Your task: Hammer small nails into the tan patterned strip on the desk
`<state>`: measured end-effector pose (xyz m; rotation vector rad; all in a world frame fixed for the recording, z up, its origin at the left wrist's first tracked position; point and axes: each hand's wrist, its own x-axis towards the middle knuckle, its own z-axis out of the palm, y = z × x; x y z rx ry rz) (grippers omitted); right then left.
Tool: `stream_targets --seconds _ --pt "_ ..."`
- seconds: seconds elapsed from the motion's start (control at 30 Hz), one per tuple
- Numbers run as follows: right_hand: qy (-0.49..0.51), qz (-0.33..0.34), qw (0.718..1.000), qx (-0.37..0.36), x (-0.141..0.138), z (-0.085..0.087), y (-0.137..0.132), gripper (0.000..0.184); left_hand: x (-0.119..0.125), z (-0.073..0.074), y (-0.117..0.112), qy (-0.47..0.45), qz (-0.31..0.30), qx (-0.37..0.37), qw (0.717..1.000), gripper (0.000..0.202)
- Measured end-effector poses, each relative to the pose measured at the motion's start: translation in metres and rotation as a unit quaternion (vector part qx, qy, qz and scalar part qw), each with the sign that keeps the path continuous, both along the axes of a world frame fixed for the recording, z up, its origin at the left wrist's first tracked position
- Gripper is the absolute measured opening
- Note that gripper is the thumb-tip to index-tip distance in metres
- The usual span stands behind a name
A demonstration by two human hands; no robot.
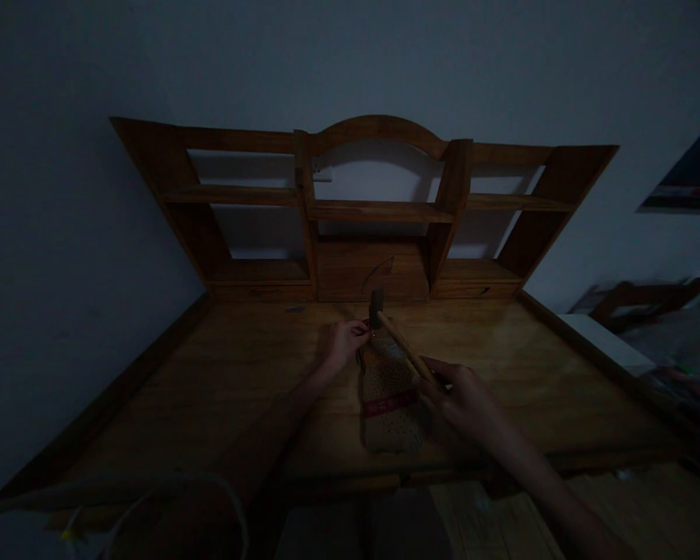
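Note:
A tan speckled piece with a red band (390,404) lies flat on the wooden desk top (239,373), near the front middle. My right hand (463,397) is closed round the wooden handle of a hammer (400,342); its dark head sits just above the far end of the piece. My left hand (345,341) pinches something small right beside the hammer head. What it pinches is too small and dark to name.
The desk has a wooden hutch (373,210) with bare shelves and a small drawer against the wall. A raised rail runs along both desk sides. A white cable (152,498) loops at the lower left. Clutter and a chair back (647,299) stand at the right.

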<state>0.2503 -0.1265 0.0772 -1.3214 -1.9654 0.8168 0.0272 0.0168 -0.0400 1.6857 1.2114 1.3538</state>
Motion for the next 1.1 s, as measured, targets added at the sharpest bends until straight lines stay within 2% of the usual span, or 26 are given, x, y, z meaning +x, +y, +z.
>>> stream_targets --seconds 0.23,0.47,0.73,0.87,1.1 --pt "-0.006 0.007 1.0 0.004 0.005 0.002 0.006 0.033 -0.001 -0.007 0.005 0.0 -0.003 -0.007 1.0 0.007" --pt "-0.018 0.025 0.999 0.008 0.007 0.011 0.007 0.032 0.0 -0.002 0.0 0.031 0.016 0.002 0.999 0.006" --pt "-0.038 0.05 0.998 0.016 0.006 0.014 0.009 0.032 0.001 0.0 -0.002 -0.016 -0.027 -0.009 0.999 0.006" --pt "-0.029 0.042 0.999 0.013 0.005 0.016 0.01 0.032 0.001 0.004 -0.005 -0.019 -0.024 -0.013 0.999 0.005" --pt "-0.049 0.069 0.996 -0.013 0.004 0.018 0.013 0.031 0.0 0.008 -0.007 0.002 -0.026 -0.007 1.0 0.006"
